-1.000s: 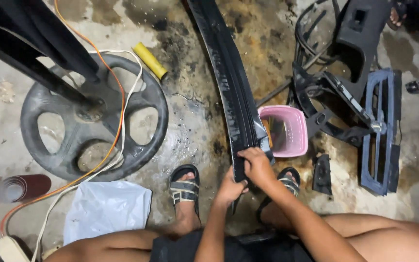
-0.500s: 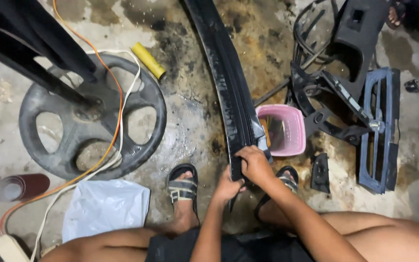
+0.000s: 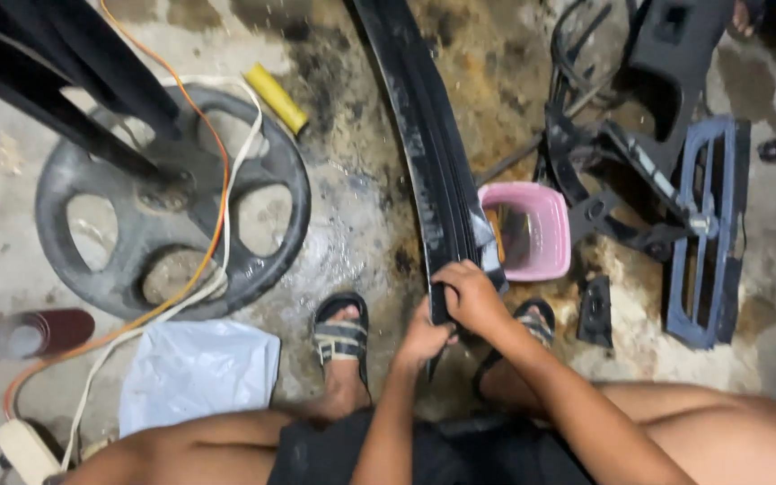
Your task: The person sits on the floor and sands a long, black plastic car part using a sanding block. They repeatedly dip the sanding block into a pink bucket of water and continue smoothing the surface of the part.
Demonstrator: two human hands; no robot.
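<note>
Hands meet at the strip's near end: left hand (image 3: 424,337) grips it from below, right hand (image 3: 471,295) is closed over its top edge. The long black strip (image 3: 424,153) runs away across the wet floor (image 3: 352,224), beside a pink basket (image 3: 550,232). This looks like working along that end; next calls for a firm hold.

trim strip (image 3: 424,153): black, glossy, probably plastic | basket (image 3: 545,229): pink plastic | floor (image 3: 352,233): rough concrete

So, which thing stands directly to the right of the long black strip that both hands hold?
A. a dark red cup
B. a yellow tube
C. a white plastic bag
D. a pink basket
D: the pink basket sits on the floor right beside the long black strip, just above the right hand.
</note>
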